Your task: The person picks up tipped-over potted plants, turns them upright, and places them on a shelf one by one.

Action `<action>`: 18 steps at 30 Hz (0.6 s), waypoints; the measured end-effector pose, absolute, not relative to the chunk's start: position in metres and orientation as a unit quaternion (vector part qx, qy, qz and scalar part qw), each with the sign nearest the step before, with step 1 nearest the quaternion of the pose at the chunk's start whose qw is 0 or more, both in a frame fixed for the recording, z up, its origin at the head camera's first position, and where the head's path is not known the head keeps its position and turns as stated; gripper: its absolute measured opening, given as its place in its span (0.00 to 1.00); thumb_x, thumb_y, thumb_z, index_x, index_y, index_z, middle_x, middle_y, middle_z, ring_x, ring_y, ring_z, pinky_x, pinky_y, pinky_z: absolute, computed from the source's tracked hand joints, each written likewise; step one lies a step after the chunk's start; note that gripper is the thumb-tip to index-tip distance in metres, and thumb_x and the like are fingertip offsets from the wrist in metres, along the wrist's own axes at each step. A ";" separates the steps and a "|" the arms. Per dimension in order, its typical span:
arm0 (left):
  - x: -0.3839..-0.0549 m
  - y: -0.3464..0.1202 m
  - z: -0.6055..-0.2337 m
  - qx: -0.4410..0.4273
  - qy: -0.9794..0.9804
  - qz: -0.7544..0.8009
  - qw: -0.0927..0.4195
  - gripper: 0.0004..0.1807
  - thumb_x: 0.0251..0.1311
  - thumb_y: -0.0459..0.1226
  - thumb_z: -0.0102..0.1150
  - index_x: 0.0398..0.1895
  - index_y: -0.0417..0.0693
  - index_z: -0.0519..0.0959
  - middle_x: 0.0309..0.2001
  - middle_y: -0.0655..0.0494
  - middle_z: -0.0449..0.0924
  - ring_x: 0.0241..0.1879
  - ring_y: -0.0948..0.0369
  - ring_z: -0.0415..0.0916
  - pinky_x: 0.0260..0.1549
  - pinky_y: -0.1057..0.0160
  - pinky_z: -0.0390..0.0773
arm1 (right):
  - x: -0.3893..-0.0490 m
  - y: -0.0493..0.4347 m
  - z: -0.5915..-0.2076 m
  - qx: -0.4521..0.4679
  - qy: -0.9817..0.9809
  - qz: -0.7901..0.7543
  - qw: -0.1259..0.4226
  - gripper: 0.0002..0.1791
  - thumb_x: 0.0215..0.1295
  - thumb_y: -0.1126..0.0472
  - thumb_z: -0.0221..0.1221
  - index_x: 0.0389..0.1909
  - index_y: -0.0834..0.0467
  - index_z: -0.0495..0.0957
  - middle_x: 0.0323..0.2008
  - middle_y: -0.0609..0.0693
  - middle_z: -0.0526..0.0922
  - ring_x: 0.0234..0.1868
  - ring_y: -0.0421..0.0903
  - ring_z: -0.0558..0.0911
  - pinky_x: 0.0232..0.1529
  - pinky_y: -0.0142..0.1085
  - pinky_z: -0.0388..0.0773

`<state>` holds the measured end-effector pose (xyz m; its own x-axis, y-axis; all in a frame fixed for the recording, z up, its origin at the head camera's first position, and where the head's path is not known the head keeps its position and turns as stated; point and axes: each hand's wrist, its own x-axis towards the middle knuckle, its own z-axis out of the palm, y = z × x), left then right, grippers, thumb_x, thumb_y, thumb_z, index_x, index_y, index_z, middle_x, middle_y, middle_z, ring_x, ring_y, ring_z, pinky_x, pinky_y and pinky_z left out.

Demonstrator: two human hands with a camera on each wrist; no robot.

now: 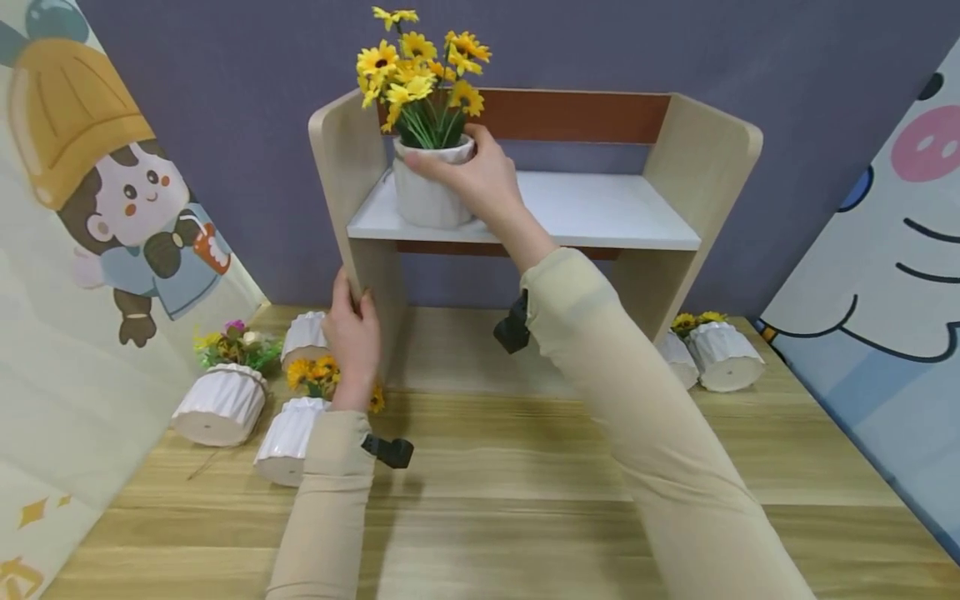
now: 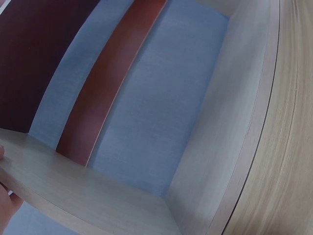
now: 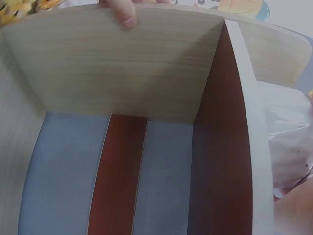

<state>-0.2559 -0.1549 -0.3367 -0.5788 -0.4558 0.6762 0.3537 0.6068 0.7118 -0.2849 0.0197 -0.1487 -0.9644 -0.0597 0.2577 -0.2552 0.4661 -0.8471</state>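
Observation:
My right hand (image 1: 487, 179) grips a white flower pot (image 1: 429, 192) of yellow artificial flowers by its rim, thumb toward the near side. This pot is at the left end of the white upper board (image 1: 592, 200) of a small wooden desktop shelf (image 1: 716, 158), beside the left side panel (image 1: 337, 158). Lower down, my left hand (image 1: 354, 342) holds the front edge of that same panel. In the right wrist view its thumb (image 3: 124, 13) lies on the panel's inner face, with other fingers beyond the edge. The right wrist view catches the pot's side (image 3: 288, 132).
Left of the shelf, several white pots lie tipped over, one with mixed flowers (image 1: 221, 404), one with orange flowers (image 1: 288, 442). Behind the right arm, more tipped pots (image 1: 726, 357) lie by the right panel. The wooden table (image 1: 480, 500) meets cartoon-printed walls at both sides.

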 end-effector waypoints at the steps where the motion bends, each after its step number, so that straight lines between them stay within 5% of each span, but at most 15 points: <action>1: -0.255 -0.154 -0.337 0.033 -0.770 -0.442 0.459 0.21 0.61 0.38 0.51 0.59 0.53 0.70 0.46 0.42 0.79 0.40 0.43 0.78 0.37 0.45 0.75 | -0.286 0.018 -0.148 0.091 -0.846 0.517 0.090 0.54 0.39 0.32 0.64 0.68 0.43 0.51 0.66 0.42 0.58 0.66 0.40 0.57 0.62 0.37 0.60; 18: -0.240 -0.139 -0.338 0.031 -0.770 -0.423 0.477 0.22 0.59 0.36 0.52 0.58 0.52 0.70 0.45 0.41 0.79 0.38 0.42 0.78 0.34 0.45 0.74 | -0.286 0.017 -0.148 0.091 -0.824 0.556 0.065 0.55 0.40 0.34 0.64 0.69 0.40 0.46 0.67 0.40 0.55 0.66 0.39 0.57 0.63 0.35 0.58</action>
